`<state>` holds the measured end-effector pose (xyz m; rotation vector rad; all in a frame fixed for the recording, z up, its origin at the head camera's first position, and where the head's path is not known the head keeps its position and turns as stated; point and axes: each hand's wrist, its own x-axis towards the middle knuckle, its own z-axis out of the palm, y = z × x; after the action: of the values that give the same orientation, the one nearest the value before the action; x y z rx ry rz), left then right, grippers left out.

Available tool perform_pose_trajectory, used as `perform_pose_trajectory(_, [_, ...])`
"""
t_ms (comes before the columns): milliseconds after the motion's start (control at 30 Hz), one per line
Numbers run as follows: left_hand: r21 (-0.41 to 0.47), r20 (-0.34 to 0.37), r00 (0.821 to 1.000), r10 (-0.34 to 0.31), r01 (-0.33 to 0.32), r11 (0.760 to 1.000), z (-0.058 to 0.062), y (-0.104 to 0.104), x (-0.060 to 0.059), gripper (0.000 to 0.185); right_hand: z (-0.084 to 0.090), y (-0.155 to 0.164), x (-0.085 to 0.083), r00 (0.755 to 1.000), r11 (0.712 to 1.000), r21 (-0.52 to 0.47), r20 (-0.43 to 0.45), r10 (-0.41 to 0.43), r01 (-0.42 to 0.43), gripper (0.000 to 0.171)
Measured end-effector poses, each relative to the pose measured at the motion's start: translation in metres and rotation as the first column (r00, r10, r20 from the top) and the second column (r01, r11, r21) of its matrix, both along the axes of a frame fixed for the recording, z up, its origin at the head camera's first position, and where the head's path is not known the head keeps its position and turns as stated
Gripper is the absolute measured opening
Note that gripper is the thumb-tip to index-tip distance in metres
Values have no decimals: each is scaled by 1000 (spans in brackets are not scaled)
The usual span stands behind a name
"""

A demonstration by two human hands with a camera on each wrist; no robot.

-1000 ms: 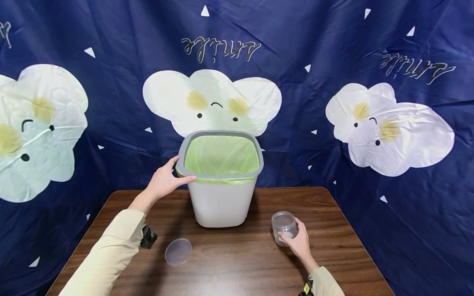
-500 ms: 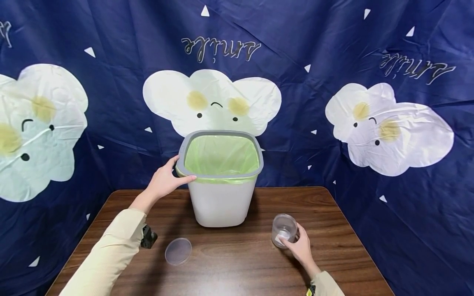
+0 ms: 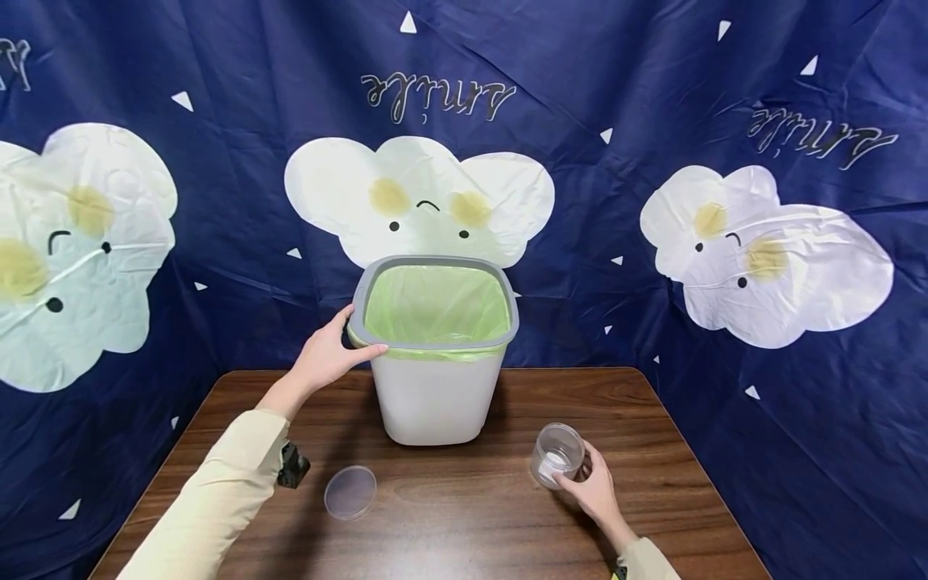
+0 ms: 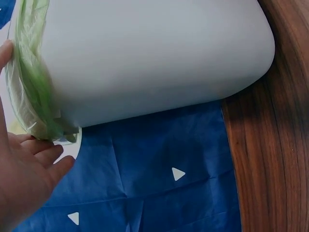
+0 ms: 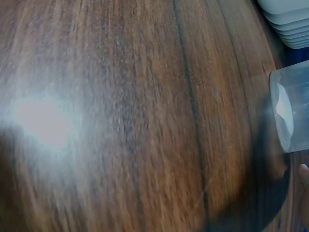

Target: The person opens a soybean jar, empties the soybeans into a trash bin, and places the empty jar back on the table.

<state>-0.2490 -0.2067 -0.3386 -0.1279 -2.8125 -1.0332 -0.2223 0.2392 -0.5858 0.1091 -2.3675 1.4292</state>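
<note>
Two hands, two holds.
My left hand grips the bin rim, steadying it; my right hand clasps the tilted open jar.

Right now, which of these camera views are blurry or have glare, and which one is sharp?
Head view: sharp and evenly lit; the clear plastic jar and the white bin with a green liner read crisply. Right wrist view: soft and smeared, with a bright glare patch on the brown wooden table. Left wrist view: the left hand and the liner edge are out of focus up close.
</note>
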Motion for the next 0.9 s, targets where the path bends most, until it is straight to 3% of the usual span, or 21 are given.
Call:
perform_pose_trajectory(133, [-34, -16, 999, -28, 28, 999, 0, 2, 0, 105, 8, 5, 2, 998, 999, 42, -49, 25, -23, 78])
perform_pose_trajectory(233, [-78, -75, 995, -61, 55, 995, -2, 3, 0, 102, 17, 9, 2, 995, 997, 71, -94, 46, -39, 78])
perform_pose_trajectory(367, [-147, -144, 986, -84, 63, 987, -5, 3, 4, 99, 33, 12, 0, 987, 992, 109, -137, 84, -69, 79])
perform_pose_trajectory(500, [-212, -158, 984, -86, 51, 976, -8, -1, 11, 101, 53, 14, -3, 982, 980, 170, -143, 124, -99, 82])
perform_pose_trajectory(733, [-308, -186, 979, -88, 27, 951, -29, -18, 27, 94, 90, 18, -19, 975, 930, 324, -80, 207, -171, 85])
perform_pose_trajectory(900, [-399, -147, 989, -32, -30, 917, -52, -31, 40, 96, 114, 17, -31, 983, 880, 444, 24, 180, -171, 94])
